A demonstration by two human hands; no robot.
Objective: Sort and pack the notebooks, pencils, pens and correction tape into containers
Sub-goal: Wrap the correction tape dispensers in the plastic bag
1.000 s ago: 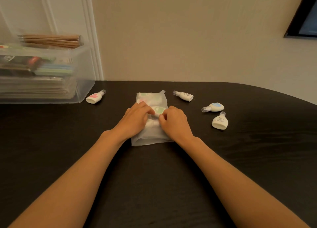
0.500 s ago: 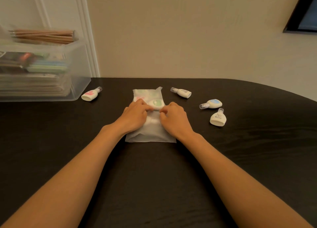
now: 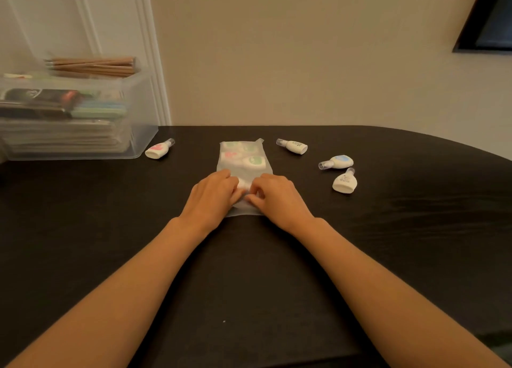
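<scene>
Hands: left hand [image 3: 213,198] and right hand [image 3: 278,200] are curled onto the near half of the frosted pouch [image 3: 243,146], film pinched where the fingertips meet at mid-width. Pouch lies flat on the surface [image 3: 249,284], with packed tapes [image 3: 255,161] seen through its far half. Opening or sealing cannot be told. Only film should be pinched, not the tapes inside, and the pouch kept flat so nothing slides out. Four loose correction tapes [image 3: 345,182] lie apart, unpacked.

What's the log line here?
left hand: fingers on frosted plastic pouch | right hand: same | loose: four white correction tapes on black table
</scene>
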